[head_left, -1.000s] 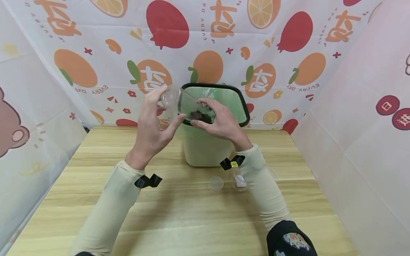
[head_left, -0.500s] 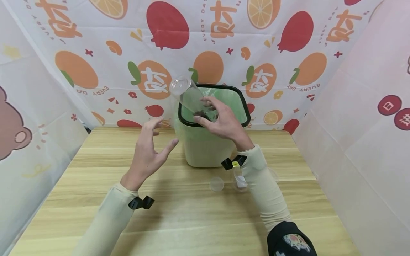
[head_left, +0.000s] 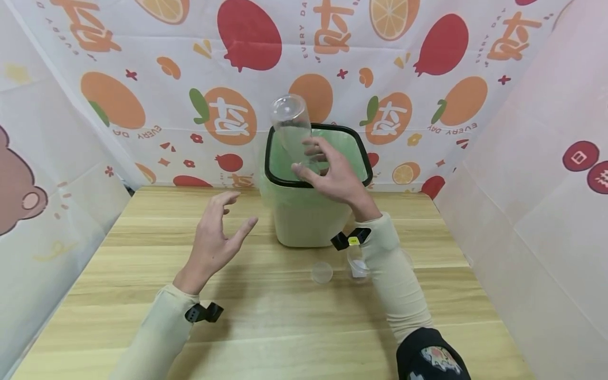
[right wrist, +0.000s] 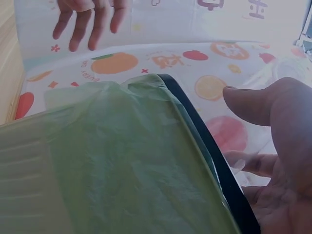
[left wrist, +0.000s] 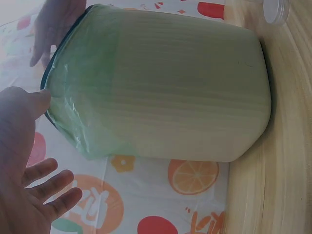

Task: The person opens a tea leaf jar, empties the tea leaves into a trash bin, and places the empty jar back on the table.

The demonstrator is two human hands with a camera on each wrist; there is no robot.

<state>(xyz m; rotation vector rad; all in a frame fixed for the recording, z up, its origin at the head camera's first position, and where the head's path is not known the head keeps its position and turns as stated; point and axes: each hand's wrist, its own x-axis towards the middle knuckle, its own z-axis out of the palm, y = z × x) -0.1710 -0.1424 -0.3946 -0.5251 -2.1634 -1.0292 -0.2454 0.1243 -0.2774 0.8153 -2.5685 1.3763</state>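
Observation:
My right hand (head_left: 334, 171) grips a clear plastic cup (head_left: 291, 119), tilted bottom-up with its closed end raised toward the wall. The cup's lower part overlaps the opening of a trash bin (head_left: 311, 224), and the fingers partly hide its mouth. A green bag lines the bin under a black rim ring (head_left: 366, 158). To the left of the bin, my left hand (head_left: 211, 245) hovers over the table with fingers apart, holding nothing. In the right wrist view, my right thumb (right wrist: 253, 105) shows beside the rim, with the cup blurred against bright light.
A small clear disc (head_left: 322, 272) lies on the wooden table (head_left: 275, 338) in front of the bin. Next to it stands a clear container (head_left: 357, 266) with something white inside, partly behind my right wrist. A fruit-print cloth (head_left: 190, 105) hangs close behind the bin.
My left hand has let go of the cup and drawn back down and left. The right hand has tipped the cup steeper. The dark clump at its mouth is no longer in sight.

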